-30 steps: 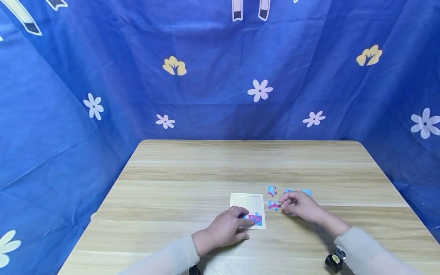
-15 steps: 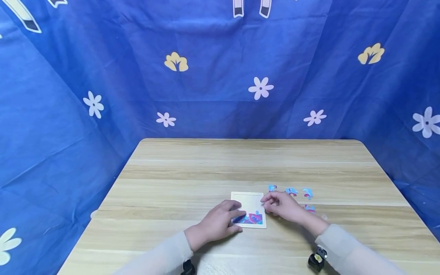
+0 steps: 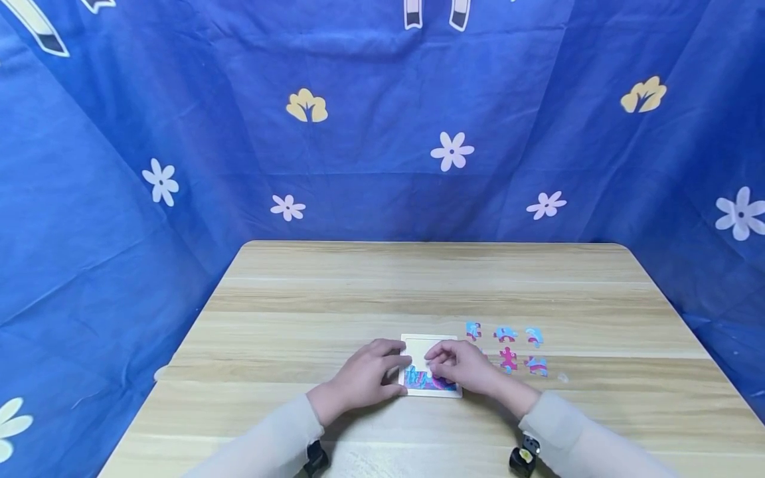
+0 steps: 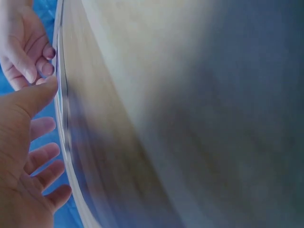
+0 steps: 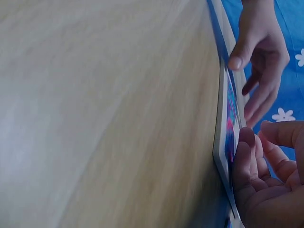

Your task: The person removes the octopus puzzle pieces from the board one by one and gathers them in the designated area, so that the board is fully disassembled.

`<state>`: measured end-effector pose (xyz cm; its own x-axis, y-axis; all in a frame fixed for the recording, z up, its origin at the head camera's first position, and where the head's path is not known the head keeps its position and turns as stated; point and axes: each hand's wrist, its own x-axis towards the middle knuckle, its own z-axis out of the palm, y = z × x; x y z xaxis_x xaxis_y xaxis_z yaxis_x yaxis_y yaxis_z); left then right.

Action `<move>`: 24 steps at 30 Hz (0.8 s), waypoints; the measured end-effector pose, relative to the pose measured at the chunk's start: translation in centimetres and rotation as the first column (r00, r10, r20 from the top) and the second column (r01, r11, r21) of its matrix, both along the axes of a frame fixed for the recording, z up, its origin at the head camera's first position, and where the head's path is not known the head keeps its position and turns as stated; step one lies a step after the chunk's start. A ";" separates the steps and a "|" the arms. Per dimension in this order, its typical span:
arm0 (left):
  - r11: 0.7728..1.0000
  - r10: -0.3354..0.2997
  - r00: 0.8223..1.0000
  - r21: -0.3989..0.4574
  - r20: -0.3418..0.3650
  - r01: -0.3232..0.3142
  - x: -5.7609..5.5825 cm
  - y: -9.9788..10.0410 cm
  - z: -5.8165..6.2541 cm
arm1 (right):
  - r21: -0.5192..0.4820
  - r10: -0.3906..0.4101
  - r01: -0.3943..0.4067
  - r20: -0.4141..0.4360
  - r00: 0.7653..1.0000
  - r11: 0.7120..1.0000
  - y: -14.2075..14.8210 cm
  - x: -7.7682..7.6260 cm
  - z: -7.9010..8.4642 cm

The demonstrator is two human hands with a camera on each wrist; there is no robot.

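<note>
The shallow cream puzzle tray point(image 3: 418, 345) lies on the table, with blue, teal and pink pieces point(image 3: 415, 378) along its near side. My left hand point(image 3: 364, 372) is at the tray's left edge, fingers spread; the left wrist view shows this hand point(image 4: 23, 147) with its fingers loosely bent. My right hand point(image 3: 466, 365) reaches over the tray from the right, thumb and fingers drawn together above the pieces; I cannot tell whether a piece is between them. In the right wrist view the bent fingers of the right hand point(image 5: 266, 180) are beside the tray edge point(image 5: 219, 123).
Right of the tray lie several loose jigsaw pieces, among them a pink one point(image 3: 508, 358), a blue one point(image 3: 534, 336) and a blue-pink one point(image 3: 536, 365). The wood-grain table point(image 3: 335, 285) ends at a blue patterned curtain point(image 3: 370, 166).
My right hand has moved left from the loose pieces to over the tray, uncovering pieces on the right. My left hand has drawn back left from the pieces to the tray's edge.
</note>
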<state>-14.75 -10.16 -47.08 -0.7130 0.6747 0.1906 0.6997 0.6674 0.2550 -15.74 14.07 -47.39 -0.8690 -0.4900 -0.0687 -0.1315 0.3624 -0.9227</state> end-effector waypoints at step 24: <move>0.999 -0.052 0.996 0.007 0.075 0.052 -1.3 -1.3 0.1 | 0.154 -0.031 0.048 -0.112 0.993 0.987 -3.0 1.0 0.2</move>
